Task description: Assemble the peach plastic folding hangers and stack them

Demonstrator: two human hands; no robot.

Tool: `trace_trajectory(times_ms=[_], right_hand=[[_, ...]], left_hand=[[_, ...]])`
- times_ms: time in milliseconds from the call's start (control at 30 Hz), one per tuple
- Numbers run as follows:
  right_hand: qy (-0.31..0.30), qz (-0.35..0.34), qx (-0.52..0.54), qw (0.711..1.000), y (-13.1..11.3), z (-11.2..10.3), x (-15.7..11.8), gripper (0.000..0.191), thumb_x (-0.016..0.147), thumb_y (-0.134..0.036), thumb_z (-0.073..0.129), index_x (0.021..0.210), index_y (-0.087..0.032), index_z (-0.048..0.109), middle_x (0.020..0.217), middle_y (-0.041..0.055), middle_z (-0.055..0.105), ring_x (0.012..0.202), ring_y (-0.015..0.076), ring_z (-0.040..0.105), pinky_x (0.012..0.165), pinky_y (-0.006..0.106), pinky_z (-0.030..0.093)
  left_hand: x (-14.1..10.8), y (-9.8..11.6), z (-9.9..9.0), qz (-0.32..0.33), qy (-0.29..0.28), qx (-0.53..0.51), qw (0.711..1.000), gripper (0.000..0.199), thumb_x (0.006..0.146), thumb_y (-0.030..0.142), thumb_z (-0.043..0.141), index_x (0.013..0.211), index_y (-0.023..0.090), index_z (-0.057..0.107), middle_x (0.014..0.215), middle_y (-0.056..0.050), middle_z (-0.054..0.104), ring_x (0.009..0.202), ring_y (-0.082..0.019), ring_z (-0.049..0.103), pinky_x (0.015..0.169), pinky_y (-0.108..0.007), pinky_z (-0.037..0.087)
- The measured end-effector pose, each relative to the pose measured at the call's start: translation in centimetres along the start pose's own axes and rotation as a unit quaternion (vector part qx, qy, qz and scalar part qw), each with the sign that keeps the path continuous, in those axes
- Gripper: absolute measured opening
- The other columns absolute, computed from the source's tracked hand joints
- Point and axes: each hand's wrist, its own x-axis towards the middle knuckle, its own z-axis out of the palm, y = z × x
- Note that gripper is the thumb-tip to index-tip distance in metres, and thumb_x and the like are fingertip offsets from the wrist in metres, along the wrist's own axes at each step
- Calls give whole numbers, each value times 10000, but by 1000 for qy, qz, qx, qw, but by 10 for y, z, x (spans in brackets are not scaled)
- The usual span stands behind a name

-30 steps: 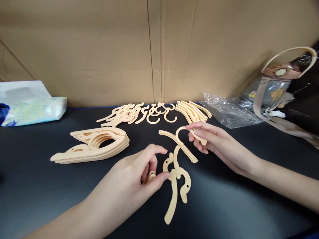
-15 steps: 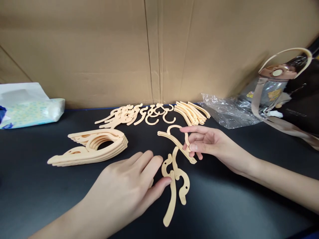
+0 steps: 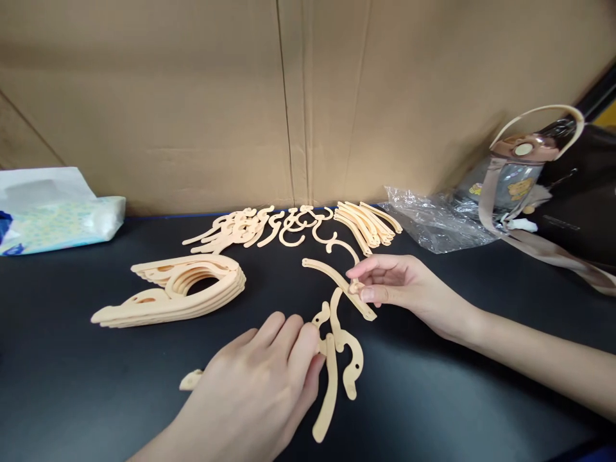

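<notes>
My right hand [image 3: 409, 289] pinches a cream plastic hanger hook [image 3: 347, 247] by its base, the curve pointing up and left. A straight curved bar [image 3: 327, 269] lies just below that hook. My left hand [image 3: 269, 378] is closed, knuckles up, over a cream hanger arm piece [image 3: 191, 380] whose end sticks out on the left; the hand hides most of it. Its fingertips are at a notched hanger piece [image 3: 322, 314]. Right beside them lie a long bar [image 3: 325, 398] and another curved hanger arm [image 3: 353, 359].
A stack of folded hangers [image 3: 202, 301] lies on the black table [image 3: 433, 398] at left. Behind are loose arm pieces [image 3: 231, 231], hooks [image 3: 293, 240] and bars [image 3: 368, 224]. A tissue pack [image 3: 62, 221], clear plastic bag [image 3: 433, 224] and strapped bottle [image 3: 514, 173] stand along the sides.
My right hand has lowered slightly and turned the hook, so its curve points up-left. My left hand has moved right and down, fingers closing at the pieces; an arm piece's end now shows left of it.
</notes>
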Motion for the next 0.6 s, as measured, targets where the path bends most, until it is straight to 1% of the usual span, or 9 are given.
trace_trajectory(times_ms=[67,133,233,333,433,500,600], right_hand=[[-13,-1,13,1000,-1,2,0,181,745,-208,806,910,-216,730,770,-33,676,627,71,588,630,220,498],[-18,-2,16,1000,-3,4,-1,163,729,-193,813,867,-201,728,750,-30,674,621,74,587,623,223,500],[-19,9,5,1000,-4,7,-2,140,710,-195,827,811,-194,731,734,-25,687,660,84,616,667,228,523],[-35,20,-17,999,-3,8,-4,164,700,-221,837,843,-204,757,766,-13,726,710,109,666,732,259,558],[-59,19,-13,998,-3,9,-5,188,730,-255,819,910,-220,781,860,9,768,810,144,717,797,290,576],[-63,15,-8,998,-2,10,-6,167,743,-238,808,909,-232,788,896,2,776,844,142,724,820,279,576],[-65,4,-11,998,-2,13,-7,154,729,-188,814,873,-236,791,892,-11,775,815,126,719,787,249,574]], left_hand=[[1,-1,2,7,31,-32,999,217,956,132,348,798,221,468,661,17,568,525,-188,590,447,-320,418],[1,-2,6,2,42,-73,996,213,1003,162,311,841,218,439,662,34,576,499,-153,586,435,-288,398],[-3,-3,14,-20,23,-150,988,200,1027,175,264,897,221,409,620,73,557,425,-112,541,396,-255,340],[-5,-4,19,-42,-9,-209,977,154,1026,208,289,915,233,393,616,86,554,414,-110,526,396,-248,318],[-4,-6,16,-45,-27,-241,969,80,995,207,365,928,241,389,657,84,578,456,-115,542,423,-245,325],[-2,-6,13,-47,-22,-253,966,79,963,172,383,928,243,386,642,90,554,450,-114,518,428,-242,316],[-1,-6,10,-48,-21,-275,960,93,940,149,376,926,241,375,638,90,524,451,-108,487,447,-232,329]])
